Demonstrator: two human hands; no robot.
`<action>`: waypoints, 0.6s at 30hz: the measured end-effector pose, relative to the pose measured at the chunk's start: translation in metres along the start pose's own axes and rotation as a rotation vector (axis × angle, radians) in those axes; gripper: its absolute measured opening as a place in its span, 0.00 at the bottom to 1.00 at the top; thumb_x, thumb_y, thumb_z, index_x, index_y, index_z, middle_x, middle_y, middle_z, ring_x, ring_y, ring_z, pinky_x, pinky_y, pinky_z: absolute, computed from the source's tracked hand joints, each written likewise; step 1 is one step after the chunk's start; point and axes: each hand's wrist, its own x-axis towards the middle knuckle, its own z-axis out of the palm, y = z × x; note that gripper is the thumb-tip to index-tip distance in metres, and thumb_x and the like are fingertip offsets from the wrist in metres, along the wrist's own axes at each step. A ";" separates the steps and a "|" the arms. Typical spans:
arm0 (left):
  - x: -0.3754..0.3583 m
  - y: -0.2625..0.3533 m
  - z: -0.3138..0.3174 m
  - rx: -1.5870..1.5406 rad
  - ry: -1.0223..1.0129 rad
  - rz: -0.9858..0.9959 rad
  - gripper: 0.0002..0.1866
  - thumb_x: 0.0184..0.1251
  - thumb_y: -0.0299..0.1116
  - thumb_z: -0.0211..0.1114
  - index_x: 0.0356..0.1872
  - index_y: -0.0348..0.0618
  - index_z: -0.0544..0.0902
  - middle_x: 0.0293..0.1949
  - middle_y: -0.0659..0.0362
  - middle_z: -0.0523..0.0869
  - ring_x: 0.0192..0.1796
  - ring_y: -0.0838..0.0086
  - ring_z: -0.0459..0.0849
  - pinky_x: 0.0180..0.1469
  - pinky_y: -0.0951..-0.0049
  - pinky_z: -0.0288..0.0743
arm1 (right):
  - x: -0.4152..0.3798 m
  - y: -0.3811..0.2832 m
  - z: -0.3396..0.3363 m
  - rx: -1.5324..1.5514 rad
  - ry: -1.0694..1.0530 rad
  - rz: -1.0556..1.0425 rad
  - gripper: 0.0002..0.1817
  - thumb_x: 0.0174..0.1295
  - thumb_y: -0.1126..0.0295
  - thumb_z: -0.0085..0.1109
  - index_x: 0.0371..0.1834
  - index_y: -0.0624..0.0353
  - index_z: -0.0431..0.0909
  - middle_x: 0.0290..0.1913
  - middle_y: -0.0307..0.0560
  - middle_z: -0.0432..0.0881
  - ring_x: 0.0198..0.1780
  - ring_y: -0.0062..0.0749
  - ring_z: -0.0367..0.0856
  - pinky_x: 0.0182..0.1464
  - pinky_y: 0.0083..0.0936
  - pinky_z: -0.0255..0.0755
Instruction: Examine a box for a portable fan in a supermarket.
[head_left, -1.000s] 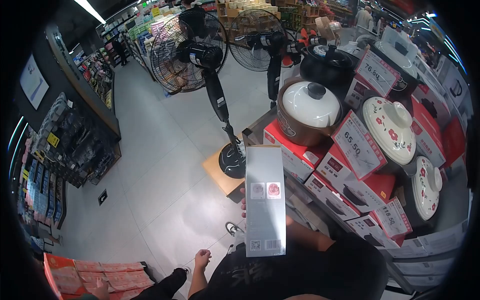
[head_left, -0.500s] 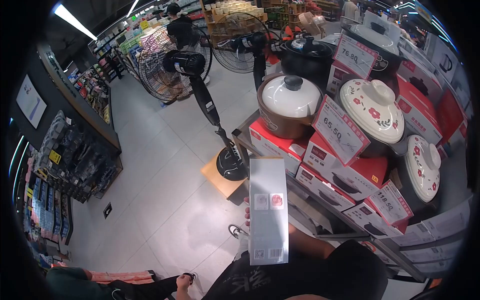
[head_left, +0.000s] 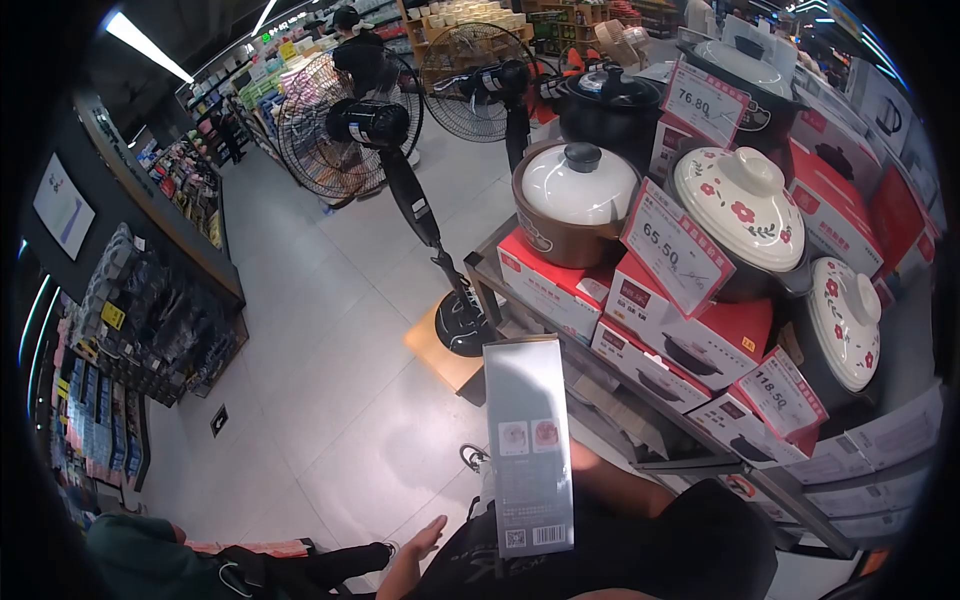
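A tall, narrow pale grey cardboard box (head_left: pixel 528 400) stands nearly upright in front of my body. Two small pictures, a QR code and a barcode show on its facing side. My right forearm (head_left: pixel 618 490) reaches in behind it from the right, and the box covers the hand that grips it. Below and left of the box, my left hand (head_left: pixel 428 537) is held low in front of my shirt, fingers stretched out, with nothing in it.
To the right, a display rack holds a brown pot with a white lid (head_left: pixel 578 200), a flowered casserole (head_left: pixel 738 208), red-and-white boxes (head_left: pixel 650 325) and price signs (head_left: pixel 680 247). A black standing fan (head_left: pixel 410 200) stands ahead. Another person's dark green sleeve (head_left: pixel 135 550) is at lower left.
The box has moved down slightly and tilted, so its top edge shows. Fingers seen at its left edge are now hidden. My left hand has risen to the right and its fingers have straightened.
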 end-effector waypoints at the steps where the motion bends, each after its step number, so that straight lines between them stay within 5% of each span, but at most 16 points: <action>1: -0.008 -0.001 -0.003 -0.024 0.202 -0.030 0.41 0.67 0.65 0.44 0.72 0.48 0.55 0.64 0.52 0.69 0.64 0.61 0.67 0.61 0.52 0.61 | -0.001 0.000 0.000 0.000 0.004 -0.001 0.44 0.62 0.29 0.21 0.74 0.47 0.48 0.72 0.47 0.57 0.70 0.43 0.61 0.67 0.47 0.59; 5: -0.011 -0.025 0.002 -0.219 0.435 -0.037 0.41 0.67 0.65 0.44 0.72 0.47 0.55 0.65 0.52 0.69 0.64 0.62 0.66 0.61 0.52 0.61 | -0.012 -0.013 0.028 -0.055 0.039 -0.016 0.43 0.63 0.30 0.19 0.75 0.46 0.46 0.72 0.47 0.57 0.70 0.43 0.61 0.66 0.47 0.61; 11: 0.011 -0.008 0.017 -0.284 0.322 0.083 0.41 0.67 0.65 0.43 0.72 0.46 0.55 0.66 0.52 0.68 0.65 0.63 0.66 0.61 0.51 0.61 | -0.007 -0.009 0.004 -0.069 0.101 -0.009 0.41 0.64 0.31 0.19 0.75 0.43 0.42 0.73 0.45 0.55 0.72 0.41 0.56 0.66 0.47 0.60; 13: 0.014 0.000 0.028 -0.270 0.279 0.079 0.40 0.67 0.65 0.43 0.71 0.46 0.56 0.65 0.52 0.68 0.64 0.63 0.67 0.61 0.52 0.61 | 0.010 0.002 -0.046 0.291 -0.374 0.044 0.41 0.64 0.31 0.21 0.75 0.43 0.44 0.72 0.45 0.56 0.71 0.41 0.57 0.67 0.46 0.60; 18: 0.009 -0.010 0.021 -0.247 0.325 0.063 0.36 0.69 0.62 0.43 0.66 0.44 0.62 0.59 0.52 0.73 0.60 0.64 0.70 0.58 0.55 0.64 | 0.010 0.003 -0.040 0.169 -0.035 -0.015 0.41 0.63 0.31 0.30 0.74 0.44 0.50 0.70 0.43 0.60 0.68 0.38 0.62 0.66 0.44 0.61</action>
